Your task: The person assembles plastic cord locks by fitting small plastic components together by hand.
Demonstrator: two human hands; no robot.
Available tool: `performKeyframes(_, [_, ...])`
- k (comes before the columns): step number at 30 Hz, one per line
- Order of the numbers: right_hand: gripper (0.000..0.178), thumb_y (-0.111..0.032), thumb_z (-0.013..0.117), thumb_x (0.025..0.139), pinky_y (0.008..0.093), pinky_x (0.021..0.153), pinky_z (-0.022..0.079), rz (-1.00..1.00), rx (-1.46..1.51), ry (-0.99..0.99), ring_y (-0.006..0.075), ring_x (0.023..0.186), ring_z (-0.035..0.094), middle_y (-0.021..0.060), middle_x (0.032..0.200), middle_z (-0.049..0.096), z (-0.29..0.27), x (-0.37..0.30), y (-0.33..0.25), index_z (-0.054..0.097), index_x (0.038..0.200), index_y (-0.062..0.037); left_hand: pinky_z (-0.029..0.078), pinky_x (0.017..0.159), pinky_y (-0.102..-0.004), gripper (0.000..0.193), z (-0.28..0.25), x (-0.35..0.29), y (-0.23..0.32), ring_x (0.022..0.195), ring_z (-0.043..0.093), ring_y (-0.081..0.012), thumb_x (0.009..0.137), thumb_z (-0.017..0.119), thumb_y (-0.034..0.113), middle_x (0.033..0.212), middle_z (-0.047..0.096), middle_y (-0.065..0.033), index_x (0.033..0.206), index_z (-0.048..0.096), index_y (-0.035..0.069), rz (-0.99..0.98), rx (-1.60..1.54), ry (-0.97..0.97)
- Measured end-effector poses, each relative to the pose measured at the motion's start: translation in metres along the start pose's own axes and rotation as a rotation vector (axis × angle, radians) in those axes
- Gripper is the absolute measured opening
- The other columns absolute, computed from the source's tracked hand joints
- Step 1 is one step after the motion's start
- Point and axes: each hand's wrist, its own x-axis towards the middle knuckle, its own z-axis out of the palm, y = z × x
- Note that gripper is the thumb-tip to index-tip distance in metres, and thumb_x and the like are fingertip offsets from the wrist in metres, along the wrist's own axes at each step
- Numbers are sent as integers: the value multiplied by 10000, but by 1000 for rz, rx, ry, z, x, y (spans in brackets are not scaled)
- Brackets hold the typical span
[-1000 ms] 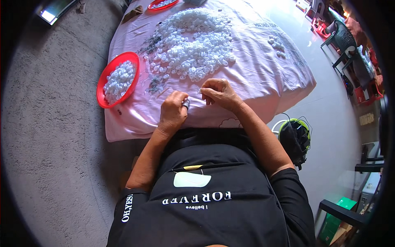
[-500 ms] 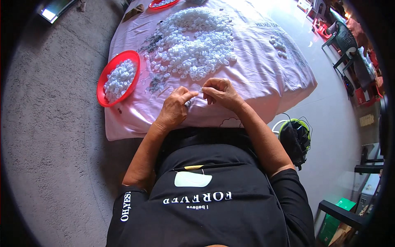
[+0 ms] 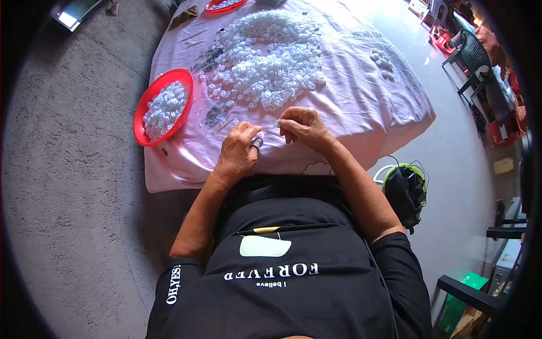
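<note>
Over the near part of a pink cloth (image 3: 350,121), both hands work in front of a heap of small white oval plastic pieces (image 3: 265,62). My left hand (image 3: 238,148) is curled closed, with a small whitish piece (image 3: 259,135) showing at its fingertips. A dark grey band (image 3: 257,143) sits at one of its fingers. Just to the right, my right hand (image 3: 303,125) is closed in a pinch, its fingertips a short gap from the left hand. Something thin and clear shows at that pinch, too small to name.
A red bowl (image 3: 188,101) full of the white pieces stands at the cloth's left edge. Another red bowl (image 3: 226,7) is at the far end. A small group of pieces (image 3: 383,63) lies right of the heap. A black bag (image 3: 403,192) is on the floor at right.
My left hand has drawn slightly away from the right and curled its fingers, so the grey band shows more. My right hand has hardly moved.
</note>
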Motion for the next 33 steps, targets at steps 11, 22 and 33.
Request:
performKeyframes(11, [146,-145,600,918,210,522,465,-8,-9,-11,68,597,605,28,712,646,0,-1,1,633,864,-14,471,788,-445,207,12,2,1,855,582,-367,719,567,13,874,586,-189,918,616,-12,-89,100,15])
performKeyframes(22, [161,-149,603,923,223,542,474,34,-34,-42,79,601,598,37,717,639,3,-1,-3,629,882,5,521,709,-258,145,8,10,-2,792,652,-126,878,534,-25,905,678,-60,963,652,-21,-438,-521,132])
performKeyframes(33, [161,-148,619,892,231,533,488,40,-23,-89,89,588,610,43,690,642,3,-1,-1,644,866,9,562,717,-273,181,11,7,-2,797,676,-166,938,495,54,947,678,-122,1081,594,6,-686,-1160,130])
